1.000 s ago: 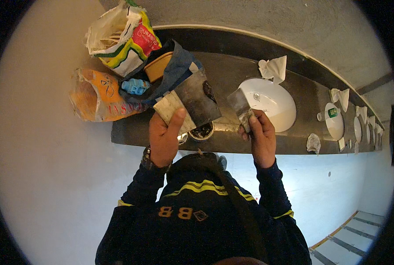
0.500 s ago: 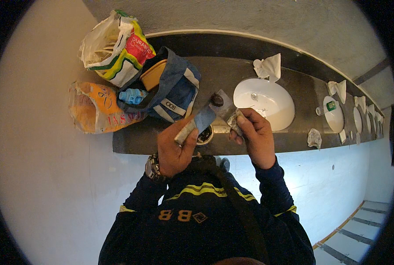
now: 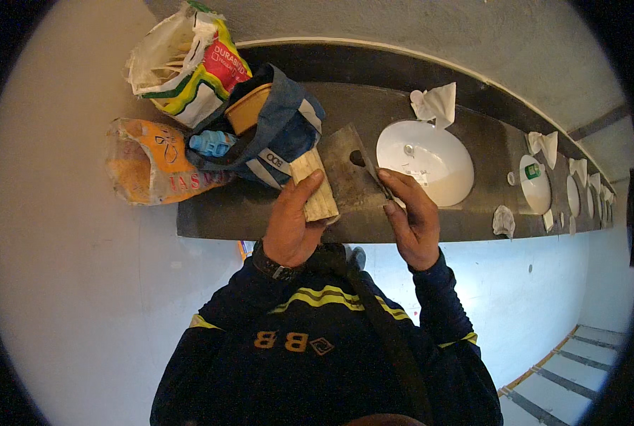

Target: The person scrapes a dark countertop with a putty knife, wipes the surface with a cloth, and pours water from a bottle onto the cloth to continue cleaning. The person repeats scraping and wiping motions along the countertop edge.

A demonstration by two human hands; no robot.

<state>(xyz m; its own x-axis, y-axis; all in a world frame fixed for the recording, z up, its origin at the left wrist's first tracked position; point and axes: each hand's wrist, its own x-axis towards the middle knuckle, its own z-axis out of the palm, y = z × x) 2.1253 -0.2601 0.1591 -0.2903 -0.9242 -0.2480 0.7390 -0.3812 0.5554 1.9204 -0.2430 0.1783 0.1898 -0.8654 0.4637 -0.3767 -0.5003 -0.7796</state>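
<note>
My left hand (image 3: 293, 221) is closed around a scraper's pale wooden grip (image 3: 314, 186), thumb on its flat face. My right hand (image 3: 414, 216) pinches a second, thin metal scraper (image 3: 374, 170) near its edge. Between the hands, a flat grey blade (image 3: 345, 167) is tilted above the counter. Which scraper its left part belongs to, I cannot tell. On it sits a small dark lump of paste (image 3: 357, 157). Both hands are over the counter's near edge, left of the closest basin (image 3: 441, 192).
On the dark counter (image 3: 359, 103), a blue tote bag (image 3: 288, 138) holds a tan box (image 3: 247, 110) and a blue bottle (image 3: 213, 143). A white printed sack (image 3: 189, 67) and an orange sack (image 3: 143, 163) lean beside it. More basins (image 3: 537, 192) and crumpled paper (image 3: 504, 221) extend right.
My left hand has turned, so the wooden grip now faces up. The blades have shifted, and the round container of dark material beneath them is now hidden.
</note>
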